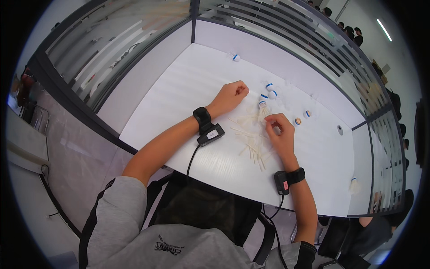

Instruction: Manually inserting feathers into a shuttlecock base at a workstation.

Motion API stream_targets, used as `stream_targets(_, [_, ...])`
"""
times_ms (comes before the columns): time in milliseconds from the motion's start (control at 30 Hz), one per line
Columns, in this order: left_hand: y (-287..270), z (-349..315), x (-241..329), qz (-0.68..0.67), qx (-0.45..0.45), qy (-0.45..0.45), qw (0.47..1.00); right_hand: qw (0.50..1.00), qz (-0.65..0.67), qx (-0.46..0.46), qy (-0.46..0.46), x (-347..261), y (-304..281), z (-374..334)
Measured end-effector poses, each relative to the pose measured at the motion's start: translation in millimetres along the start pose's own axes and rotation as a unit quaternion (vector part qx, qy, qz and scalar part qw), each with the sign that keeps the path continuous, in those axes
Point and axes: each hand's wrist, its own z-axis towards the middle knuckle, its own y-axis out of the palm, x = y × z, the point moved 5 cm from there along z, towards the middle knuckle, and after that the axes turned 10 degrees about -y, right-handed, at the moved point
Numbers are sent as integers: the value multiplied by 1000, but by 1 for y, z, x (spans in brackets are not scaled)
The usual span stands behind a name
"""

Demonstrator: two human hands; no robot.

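So the right hand [281, 130] has its thumb and fingertips drawn together at the feather end of a shuttlecock [263, 107], looks like a light pinch. The left hand [232, 95] hovers just up and left of it, fingers mostly curled in; can't tell if there's anything small tucked in there. The shuttlecock is between the two, toward the middle of the desk, blue-banded base pointing away from the person.

Handling-wise, I'd guess it weighs next to nothing. Base is probably firm and a bit slick, the feathered skirt springy but easy to snap or crush. Grab it by the rounded base if you want a solid hold; the skirt only takes a gentle pinch.

Just below it there's a messy scatter of pale feather shafts [251, 145], and beyond the right hand some loose blue-and-white bases [272, 94] plus wispy white bits too blurry to make out. Another shuttlecock sits near the back panel, one more by the right edge.

Surface is a smooth white desk [174, 103], boxed in by low white panels with striped glass [130, 40] on top. Black chair [197, 206] underneath, other people past the glass at upper right.
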Motion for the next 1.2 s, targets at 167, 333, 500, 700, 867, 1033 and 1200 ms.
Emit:
stream_targets(167, [2, -6, 6, 73, -27, 17, 997, 997, 23, 54, 59, -1, -4, 9])
stream_targets(333, [11, -13, 13, 77, -97, 24, 992, 971, 109, 151, 150, 21, -1, 20])
stream_targets(500, [26, -29, 34, 112, -194, 94, 970, 976, 124, 113, 136, 22, 8, 12])
stream_targets(700, [34, -25, 27, 97, -211, 128, 964, 978, 113, 96, 147, 19, 12, 12])
stream_targets(867, [29, -22, 25, 78, -187, 148, 968, 983, 77, 108, 123, 23, 10, 10])
stream_targets(1033, [22, -22, 29, 100, -123, 47, 986, 983, 44, 120, 132, 25, 7, 8])
stream_targets(1200, [18, -19, 25, 76, -106, 118, 984, 980, 110, 94, 138, 30, 17, 7])
